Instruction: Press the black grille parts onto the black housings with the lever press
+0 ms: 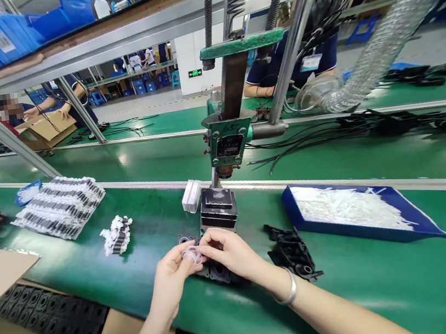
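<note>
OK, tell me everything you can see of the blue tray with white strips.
The tray is dark blue, likely plastic, with low walls; it narrows toward its right corner. White strips fill most of it, heaped loosely. It lies flat on the green table, right of the black parts. Nothing but strips and table clearly touches it.

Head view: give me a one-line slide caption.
Left hand and right hand meet at a translucent loop above black parts, in front of a green-painted press.
</note>
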{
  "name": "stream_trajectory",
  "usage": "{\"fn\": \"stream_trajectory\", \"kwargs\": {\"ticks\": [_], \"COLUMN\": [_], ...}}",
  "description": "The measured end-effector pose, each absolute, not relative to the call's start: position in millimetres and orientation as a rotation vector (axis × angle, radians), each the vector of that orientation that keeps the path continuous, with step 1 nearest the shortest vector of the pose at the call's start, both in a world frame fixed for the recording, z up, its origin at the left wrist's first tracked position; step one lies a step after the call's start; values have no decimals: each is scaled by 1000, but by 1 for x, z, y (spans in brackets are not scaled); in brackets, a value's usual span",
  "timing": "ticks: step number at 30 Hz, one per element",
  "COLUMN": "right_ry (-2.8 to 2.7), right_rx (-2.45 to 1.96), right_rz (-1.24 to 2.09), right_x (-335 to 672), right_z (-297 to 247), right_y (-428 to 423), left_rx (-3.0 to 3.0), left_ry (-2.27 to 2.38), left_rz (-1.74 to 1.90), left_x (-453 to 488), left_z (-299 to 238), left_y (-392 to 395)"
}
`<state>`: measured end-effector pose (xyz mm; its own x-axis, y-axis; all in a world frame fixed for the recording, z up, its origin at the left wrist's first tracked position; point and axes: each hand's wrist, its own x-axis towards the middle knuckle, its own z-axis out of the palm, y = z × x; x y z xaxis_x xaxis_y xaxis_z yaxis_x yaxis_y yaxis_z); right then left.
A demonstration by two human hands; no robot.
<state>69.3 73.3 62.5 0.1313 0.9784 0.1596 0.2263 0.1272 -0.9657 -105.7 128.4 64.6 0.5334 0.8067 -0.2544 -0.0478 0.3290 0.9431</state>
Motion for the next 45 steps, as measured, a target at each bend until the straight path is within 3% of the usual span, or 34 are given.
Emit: {"fn": "stream_trajectory", "kwargs": {"ticks": [9,17,27,34,45], "right_ry": [-1218,-1580,-1802,-1856,-1926], "right_rx": [-1313,-1618,-1824,-1678,-1505], "right_rz": [1027,447,183,92,113], "right_x": [68,81,75,77,87], "right_z": [56,50,42,37,40], "right_y": [75,83,85,75,44], "left_rx": [1025,1010,2014,2674,2744], "left_ry": [878,929,818,323,302], "left_rz": [719,786,874,777,747], "left_x": [-110,-119,-126,-117,-110], "left_z": [54,45,39,33,36], "left_y": [135,145,157,150,144]}}
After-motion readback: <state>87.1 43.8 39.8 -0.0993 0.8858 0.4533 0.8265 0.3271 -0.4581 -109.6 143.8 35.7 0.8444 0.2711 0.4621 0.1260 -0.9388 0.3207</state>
